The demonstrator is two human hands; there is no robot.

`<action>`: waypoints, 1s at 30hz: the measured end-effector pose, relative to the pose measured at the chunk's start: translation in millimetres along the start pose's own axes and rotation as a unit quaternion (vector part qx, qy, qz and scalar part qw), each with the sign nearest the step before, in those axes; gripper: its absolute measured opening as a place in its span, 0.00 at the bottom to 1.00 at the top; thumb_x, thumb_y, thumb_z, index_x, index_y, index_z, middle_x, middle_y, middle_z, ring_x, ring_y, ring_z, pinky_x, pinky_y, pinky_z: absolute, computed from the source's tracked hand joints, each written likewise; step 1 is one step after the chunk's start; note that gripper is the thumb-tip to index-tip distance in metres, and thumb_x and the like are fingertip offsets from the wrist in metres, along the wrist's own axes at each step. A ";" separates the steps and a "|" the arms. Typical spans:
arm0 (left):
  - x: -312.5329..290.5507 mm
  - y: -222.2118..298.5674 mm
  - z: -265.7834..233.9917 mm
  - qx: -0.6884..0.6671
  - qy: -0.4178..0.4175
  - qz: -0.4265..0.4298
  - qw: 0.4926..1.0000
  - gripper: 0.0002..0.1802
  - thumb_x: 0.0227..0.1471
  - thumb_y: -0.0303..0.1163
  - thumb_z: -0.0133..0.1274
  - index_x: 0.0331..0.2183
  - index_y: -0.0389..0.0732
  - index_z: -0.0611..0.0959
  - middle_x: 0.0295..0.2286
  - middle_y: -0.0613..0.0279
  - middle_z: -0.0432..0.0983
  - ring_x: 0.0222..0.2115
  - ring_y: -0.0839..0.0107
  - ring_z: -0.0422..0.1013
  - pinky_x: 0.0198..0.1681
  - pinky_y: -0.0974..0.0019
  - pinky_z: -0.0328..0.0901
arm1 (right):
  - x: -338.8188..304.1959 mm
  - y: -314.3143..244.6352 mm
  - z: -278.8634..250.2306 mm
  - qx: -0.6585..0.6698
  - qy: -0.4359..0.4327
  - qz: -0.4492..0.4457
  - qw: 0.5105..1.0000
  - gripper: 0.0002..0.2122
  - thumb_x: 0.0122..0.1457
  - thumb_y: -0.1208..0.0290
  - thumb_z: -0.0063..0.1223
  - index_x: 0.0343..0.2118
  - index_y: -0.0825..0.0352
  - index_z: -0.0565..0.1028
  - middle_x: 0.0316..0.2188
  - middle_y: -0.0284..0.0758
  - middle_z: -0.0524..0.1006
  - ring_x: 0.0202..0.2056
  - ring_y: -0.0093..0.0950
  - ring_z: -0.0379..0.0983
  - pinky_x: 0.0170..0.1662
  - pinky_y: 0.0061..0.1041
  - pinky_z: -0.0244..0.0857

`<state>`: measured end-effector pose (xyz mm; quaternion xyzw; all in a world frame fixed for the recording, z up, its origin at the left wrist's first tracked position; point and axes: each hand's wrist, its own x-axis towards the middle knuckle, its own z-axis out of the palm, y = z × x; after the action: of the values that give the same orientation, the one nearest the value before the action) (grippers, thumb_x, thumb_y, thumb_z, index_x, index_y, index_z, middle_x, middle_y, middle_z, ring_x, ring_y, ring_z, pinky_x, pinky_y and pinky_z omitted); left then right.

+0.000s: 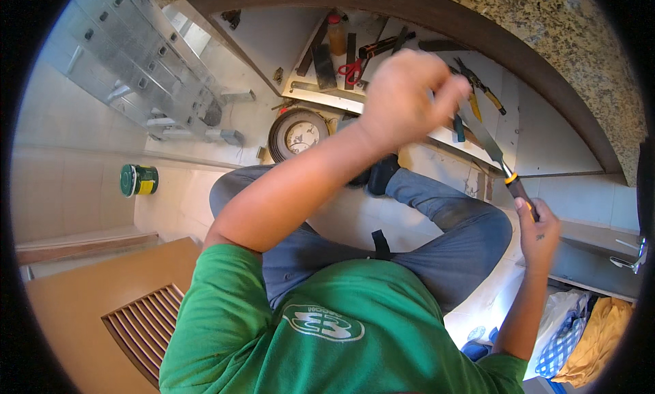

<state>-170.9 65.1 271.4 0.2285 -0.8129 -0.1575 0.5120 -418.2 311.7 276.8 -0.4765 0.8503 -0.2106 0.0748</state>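
Observation:
My right hand (pixel 539 234), out to the right, is closed round the dark, yellow-banded handle of a chisel (pixel 516 186). Its flat metal blade points up and left toward the cabinet. My left hand (pixel 413 94) is raised across the middle, over the front of the cabinet floor and close to the blade's far end. Motion smears its fingers, so whether they grip anything cannot be made out. Behind it on the cabinet floor lie red-handled scissors (pixel 351 71), an orange-and-black utility knife (pixel 377 47) and pliers with yellow-and-black handles (pixel 492 99).
A speckled stone countertop (pixel 573 60) overhangs the open cabinet. A bottle (pixel 336 36) and dark strips (pixel 323 66) are inside. A brown coiled band (pixel 276 138) lies before it. Leftward are a ladder (pixel 140 60), a green bucket (pixel 138 180) and a louvred door (pixel 89 285); cloths (pixel 600 339) lie lower right.

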 end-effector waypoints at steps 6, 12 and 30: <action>20.5 -31.3 24.2 -0.312 0.079 -0.350 0.880 0.23 0.62 0.48 0.55 0.32 0.33 0.79 0.27 0.57 0.81 0.25 0.74 0.73 0.30 0.69 0.67 | -42.3 33.8 45.8 0.089 -0.036 0.069 0.993 0.20 0.57 0.56 0.65 0.26 0.73 0.76 0.17 0.31 0.66 0.22 0.21 0.60 0.26 0.27 0.57; 2.3 -61.9 12.0 -0.391 0.214 -0.368 0.816 0.16 0.66 0.39 0.48 0.34 0.35 0.79 0.29 0.54 0.81 0.23 0.73 0.73 0.31 0.70 0.67 | -69.3 43.7 64.4 0.138 -0.063 0.116 0.982 0.20 0.57 0.57 0.65 0.23 0.72 0.74 0.16 0.29 0.64 0.22 0.20 0.58 0.26 0.25 0.55; -16.8 -89.5 -71.1 -0.382 0.177 -0.418 0.805 0.15 0.65 0.36 0.51 0.46 0.35 0.77 0.36 0.55 0.81 0.32 0.70 0.76 0.35 0.70 0.68 | -84.2 44.8 97.6 0.138 -0.095 0.104 0.980 0.21 0.56 0.55 0.66 0.26 0.73 0.77 0.15 0.36 0.69 0.20 0.24 0.63 0.27 0.29 0.61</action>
<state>-81.6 -3.2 245.0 0.3563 -0.4080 -0.6108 0.5775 -376.1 375.1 163.5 -0.3889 0.8468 -0.2705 0.2417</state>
